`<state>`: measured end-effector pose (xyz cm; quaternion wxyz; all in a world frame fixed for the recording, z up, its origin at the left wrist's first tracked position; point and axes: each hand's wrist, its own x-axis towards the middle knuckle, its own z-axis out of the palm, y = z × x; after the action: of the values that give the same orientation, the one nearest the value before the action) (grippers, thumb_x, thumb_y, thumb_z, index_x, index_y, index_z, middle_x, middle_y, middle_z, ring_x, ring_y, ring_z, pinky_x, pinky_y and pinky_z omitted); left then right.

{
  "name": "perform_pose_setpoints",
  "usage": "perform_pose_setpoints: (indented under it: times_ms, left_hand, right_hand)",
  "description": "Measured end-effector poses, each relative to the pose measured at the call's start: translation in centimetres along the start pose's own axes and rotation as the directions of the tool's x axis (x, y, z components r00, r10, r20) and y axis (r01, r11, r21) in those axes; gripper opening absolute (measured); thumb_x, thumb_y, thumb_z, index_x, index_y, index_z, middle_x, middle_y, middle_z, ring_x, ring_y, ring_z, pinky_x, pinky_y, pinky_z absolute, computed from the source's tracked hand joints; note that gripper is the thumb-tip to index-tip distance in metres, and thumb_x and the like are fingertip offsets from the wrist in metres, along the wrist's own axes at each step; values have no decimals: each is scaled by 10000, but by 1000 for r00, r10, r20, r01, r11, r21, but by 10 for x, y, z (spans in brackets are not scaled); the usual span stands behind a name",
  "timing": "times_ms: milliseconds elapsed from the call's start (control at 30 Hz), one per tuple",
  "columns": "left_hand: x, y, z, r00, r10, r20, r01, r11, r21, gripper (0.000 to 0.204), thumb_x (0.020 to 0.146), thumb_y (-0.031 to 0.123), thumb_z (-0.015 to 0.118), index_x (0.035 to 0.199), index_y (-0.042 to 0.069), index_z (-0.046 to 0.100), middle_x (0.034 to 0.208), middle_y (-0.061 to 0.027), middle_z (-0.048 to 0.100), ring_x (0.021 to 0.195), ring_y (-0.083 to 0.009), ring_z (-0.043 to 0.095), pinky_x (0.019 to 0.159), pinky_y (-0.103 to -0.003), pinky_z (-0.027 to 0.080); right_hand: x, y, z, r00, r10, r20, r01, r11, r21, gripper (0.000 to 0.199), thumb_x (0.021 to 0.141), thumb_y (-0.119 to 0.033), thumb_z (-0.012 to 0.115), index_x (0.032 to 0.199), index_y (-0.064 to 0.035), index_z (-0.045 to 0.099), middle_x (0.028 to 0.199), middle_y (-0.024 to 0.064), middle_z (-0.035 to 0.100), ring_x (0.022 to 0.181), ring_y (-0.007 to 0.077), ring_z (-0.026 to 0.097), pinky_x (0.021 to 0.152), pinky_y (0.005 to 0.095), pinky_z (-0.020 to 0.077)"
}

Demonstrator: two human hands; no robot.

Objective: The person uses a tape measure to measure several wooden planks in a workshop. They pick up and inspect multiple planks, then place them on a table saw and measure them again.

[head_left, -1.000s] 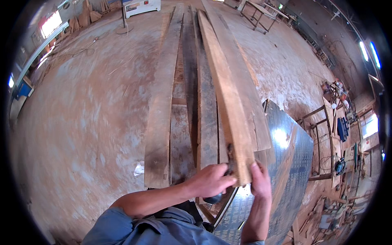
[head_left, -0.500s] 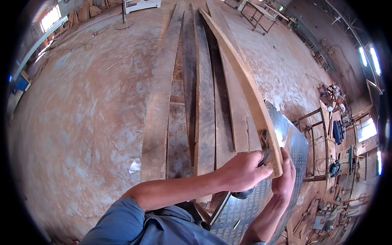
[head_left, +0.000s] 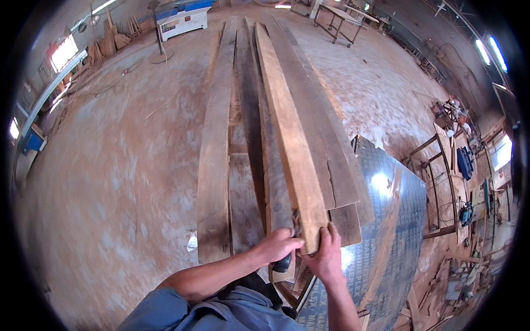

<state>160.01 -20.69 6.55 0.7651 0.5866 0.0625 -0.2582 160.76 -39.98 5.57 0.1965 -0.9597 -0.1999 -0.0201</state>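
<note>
The floor (head_left: 127, 160) of this big rm is dusty, reddish brown w/ pale gray patches. A shiny scrap (head_left: 192, 241) lies on it, just left of the wood. Up at the far end is a white & blue machine (head_left: 183, 25), and to its rt a table w/ wheels (head_left: 338, 16). A bright window (head_left: 64, 52) is on the L wall, and 2 strips of light (head_left: 498, 53) glow high on the R. Long, old boards (head_left: 214, 154) lie next to each other, pointing away from the person, w/ a short cross piece (head_left: 239, 149) showing in a gap. A big dark panel (head_left: 406, 220) w/ printed words is to the rt, w/ a brown streak (head_left: 385, 231) down it. Past it, a wood bench (head_left: 446, 144) has a blue tool (head_left: 465, 163) & other small stuff on it, too tiny to tell. Scrap wood is piled nr the bottom R. The pale board (head_left: 297, 149) runs long-ways over the other boards, its near end in front of the person. The R hand (head_left: 326, 254) grips that end, fingers over the R edge. The L hand (head_left: 279, 246) is curled tight arnd a dark tool (head_left: 282, 263) w/ a round black end, rt beside the pale board; can't tell what kind.
</note>
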Motion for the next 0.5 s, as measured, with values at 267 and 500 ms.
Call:
perform_pose_setpoints:
  times_ms: [267, 500]
  left_hand:
    - [28, -81, -22, 958, -256, -129, 266, 962, 61, 304, 867, 279, 622, 912, -21, 615, 651, -99, 621, 526, -148, 579, 451, -298, 433]
    - [27, -73, -20, 939, -308, -155, 327, 939, 111, 326, 863, 263, 619, 958, -48, 597, 660, -115, 623, 522, -162, 578, 438, -313, 433]
  right_hand:
    - [-18, 2, 81, 989, 146, 5, -145, 987, -74, 846, 679, -379, 805, 1311, 22, 410, 1396, 287, 390, 1242, 446, 421, 1020, 501, 371]
    - [-19, 8, 94, 993, 103, -52, -106, 993, -59, 789, 694, -395, 780, 1275, 19, 444, 1401, 232, 420, 1297, 386, 404, 1054, 461, 356]
